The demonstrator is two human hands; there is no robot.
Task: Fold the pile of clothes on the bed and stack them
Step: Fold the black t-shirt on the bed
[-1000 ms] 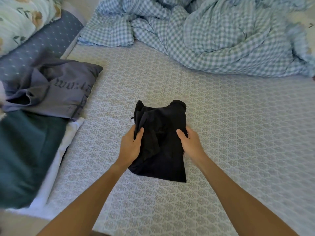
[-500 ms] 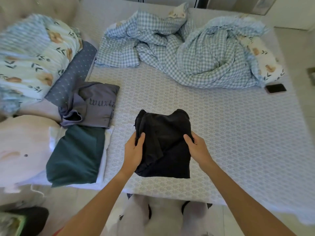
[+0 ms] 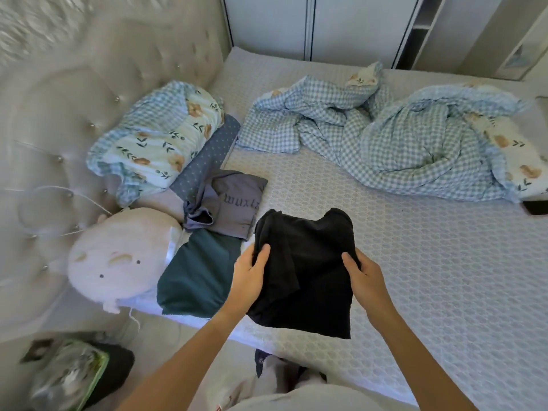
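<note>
A folded black garment is held above the near edge of the bed. My left hand grips its left side, thumb on top. My right hand grips its right side the same way. To the left lie a folded dark green garment on a white one, and beyond it a folded grey garment with dark lettering.
A crumpled blue checked duvet covers the far part of the bed. A floral pillow and a white plush toy sit by the padded headboard. A dark phone lies at the right edge. Bags lie on the floor at lower left.
The black garment has been lifted off the bed and carried left toward the folded garments, both hands keeping their grip. The camera has pulled back and tilted up.
</note>
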